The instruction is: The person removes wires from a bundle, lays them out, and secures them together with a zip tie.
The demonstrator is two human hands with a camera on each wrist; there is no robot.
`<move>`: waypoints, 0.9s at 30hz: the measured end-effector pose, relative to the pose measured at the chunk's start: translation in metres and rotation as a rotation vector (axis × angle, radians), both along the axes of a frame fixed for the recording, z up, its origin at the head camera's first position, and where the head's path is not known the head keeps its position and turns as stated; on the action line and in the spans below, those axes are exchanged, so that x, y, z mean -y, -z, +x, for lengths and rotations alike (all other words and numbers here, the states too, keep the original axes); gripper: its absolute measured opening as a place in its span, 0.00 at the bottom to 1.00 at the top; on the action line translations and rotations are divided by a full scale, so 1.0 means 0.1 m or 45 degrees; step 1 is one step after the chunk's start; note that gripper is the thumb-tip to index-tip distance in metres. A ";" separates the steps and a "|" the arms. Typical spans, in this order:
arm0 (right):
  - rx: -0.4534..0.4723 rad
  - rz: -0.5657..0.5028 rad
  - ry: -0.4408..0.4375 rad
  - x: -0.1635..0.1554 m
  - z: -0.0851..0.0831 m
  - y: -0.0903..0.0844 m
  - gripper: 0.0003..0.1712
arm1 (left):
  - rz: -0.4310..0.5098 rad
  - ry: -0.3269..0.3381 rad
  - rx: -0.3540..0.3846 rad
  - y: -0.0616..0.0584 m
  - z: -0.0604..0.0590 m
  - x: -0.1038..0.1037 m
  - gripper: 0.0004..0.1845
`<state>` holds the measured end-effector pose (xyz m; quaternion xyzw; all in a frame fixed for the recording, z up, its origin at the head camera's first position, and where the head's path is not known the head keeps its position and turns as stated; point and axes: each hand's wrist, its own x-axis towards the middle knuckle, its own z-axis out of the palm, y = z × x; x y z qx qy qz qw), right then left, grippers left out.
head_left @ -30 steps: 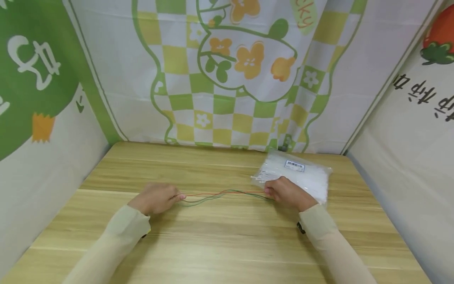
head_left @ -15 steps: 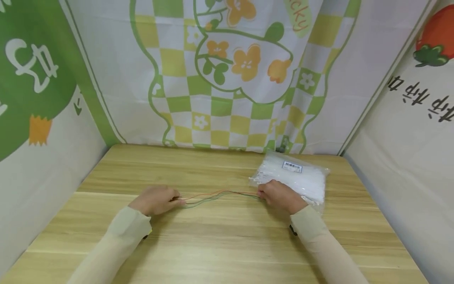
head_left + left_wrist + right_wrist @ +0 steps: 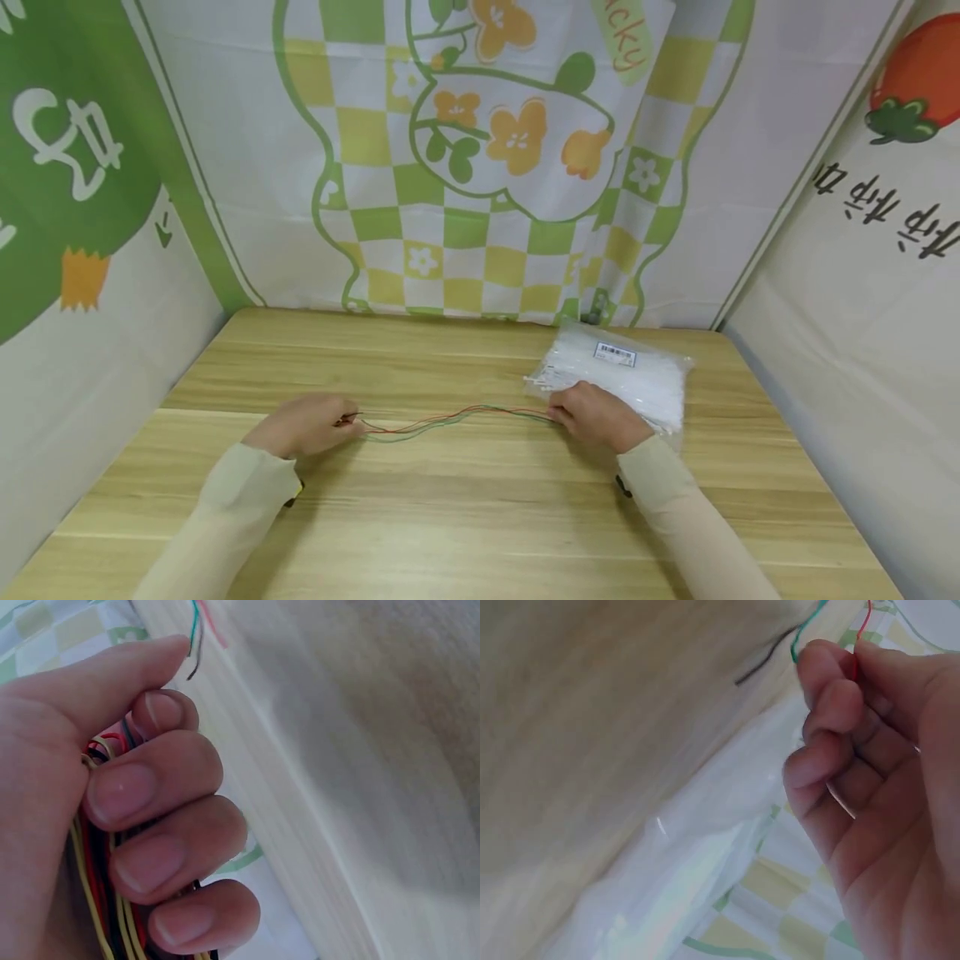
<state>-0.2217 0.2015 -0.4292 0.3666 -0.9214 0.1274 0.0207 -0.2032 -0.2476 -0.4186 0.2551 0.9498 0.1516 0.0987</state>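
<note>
Thin red and green wires [image 3: 450, 418] run slack across the wooden table [image 3: 480, 500] between my two hands. My left hand [image 3: 307, 425] has its fingers curled round a bundle of coloured wires [image 3: 105, 900], red, yellow and black, and pinches the strands' left end between thumb and forefinger. My right hand [image 3: 592, 414] pinches the right ends of the red wire [image 3: 862, 630] and green wire [image 3: 804, 634] between thumb and forefinger. A clear plastic bag of white ties [image 3: 622, 375] with a barcode label lies just behind the right hand.
Printed cloth walls [image 3: 480, 167] close in the table at the back, left and right. The bag's plastic [image 3: 682, 862] fills the lower part of the right wrist view.
My left hand has slid a little leftward along the table, drawing the wires out longer. The right hand has stayed by the bag.
</note>
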 end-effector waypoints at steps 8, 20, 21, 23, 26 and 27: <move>-0.019 0.022 0.025 -0.04 0.04 -0.12 0.17 | -0.002 0.027 -0.069 -0.05 0.05 -0.07 0.22; -0.074 -0.012 0.051 -0.01 0.11 -0.25 0.20 | 0.042 0.079 -0.030 -0.16 0.04 -0.39 0.22; -0.075 -0.024 0.037 0.01 0.12 -0.26 0.20 | 0.047 0.090 -0.029 -0.16 0.04 -0.42 0.22; -0.077 -0.050 0.005 0.06 0.13 -0.27 0.19 | 0.064 0.112 -0.025 -0.17 0.02 -0.49 0.23; -0.100 -0.077 -0.047 0.15 0.16 -0.30 0.17 | 0.095 0.154 -0.027 -0.17 0.01 -0.60 0.23; -0.108 -0.085 -0.064 0.18 0.17 -0.30 0.16 | 0.107 0.166 -0.027 -0.17 0.00 -0.63 0.23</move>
